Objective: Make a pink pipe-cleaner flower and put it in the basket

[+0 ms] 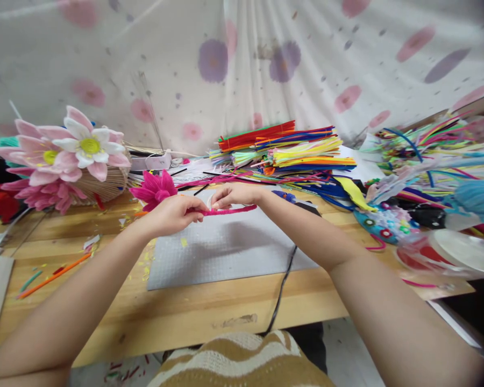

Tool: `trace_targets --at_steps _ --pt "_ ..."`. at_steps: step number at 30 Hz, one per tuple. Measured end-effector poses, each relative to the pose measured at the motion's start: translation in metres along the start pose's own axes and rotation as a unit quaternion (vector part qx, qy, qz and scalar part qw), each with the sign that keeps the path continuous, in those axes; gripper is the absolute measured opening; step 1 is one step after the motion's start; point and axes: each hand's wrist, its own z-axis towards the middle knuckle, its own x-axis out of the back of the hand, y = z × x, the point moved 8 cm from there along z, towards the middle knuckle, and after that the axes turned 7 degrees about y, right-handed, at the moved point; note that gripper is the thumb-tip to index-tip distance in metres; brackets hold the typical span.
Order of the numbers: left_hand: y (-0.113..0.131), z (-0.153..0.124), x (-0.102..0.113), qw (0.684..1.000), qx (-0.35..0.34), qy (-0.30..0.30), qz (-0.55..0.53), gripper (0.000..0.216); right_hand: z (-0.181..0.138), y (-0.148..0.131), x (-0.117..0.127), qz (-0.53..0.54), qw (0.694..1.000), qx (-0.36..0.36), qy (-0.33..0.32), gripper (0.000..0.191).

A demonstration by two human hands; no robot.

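Over the grey cutting mat, both hands meet at a magenta pipe cleaner. My left hand is closed in a pinch on its left part. Just to the right, my right hand is closed too, thumb and fingers pinching at the same strip close to the left fingertips. The strip's free end reaches right, below my right wrist. A magenta fuzzy flower shows just behind my left hand; whether it touches the hand I cannot tell.
Bundles of coloured pipe cleaners lie at the back, with more heaped at right. Pink and white fuzzy flowers stand at left. An orange pipe cleaner and yellow scraps lie on the wooden table. A black cable crosses the front edge.
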Motion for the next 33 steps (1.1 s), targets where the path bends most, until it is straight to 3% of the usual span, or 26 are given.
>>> trace_targets --at_steps 6,11,15,19,24,30,33 --pt "-0.009 -0.007 0.004 0.996 0.014 0.036 -0.081 0.023 0.0 0.024 -0.037 0.269 0.96 -0.052 -0.047 0.022" --pt "-0.027 -0.007 0.013 0.986 0.068 0.107 -0.106 0.027 0.0 0.022 -0.048 0.421 0.899 -0.06 0.107 0.013" --pt "-0.029 -0.004 -0.003 0.984 0.09 0.051 -0.144 0.033 0.0 0.025 -0.045 0.391 0.895 -0.114 0.179 0.013" --pt "-0.025 -0.002 -0.011 0.972 0.114 0.053 -0.199 0.027 0.001 0.028 -0.036 0.342 0.912 -0.158 0.162 0.013" --pt "-0.021 0.0 -0.019 0.954 0.149 0.042 -0.258 0.023 -0.002 0.027 -0.028 0.294 0.935 -0.151 0.131 0.012" --pt "-0.02 0.013 -0.025 0.941 0.174 0.063 -0.284 0.022 -0.011 0.029 -0.02 0.255 0.944 -0.149 0.15 0.012" --pt "-0.023 0.02 -0.037 0.93 0.2 0.037 -0.306 0.022 -0.018 0.031 -0.013 0.212 0.951 -0.156 0.163 0.014"
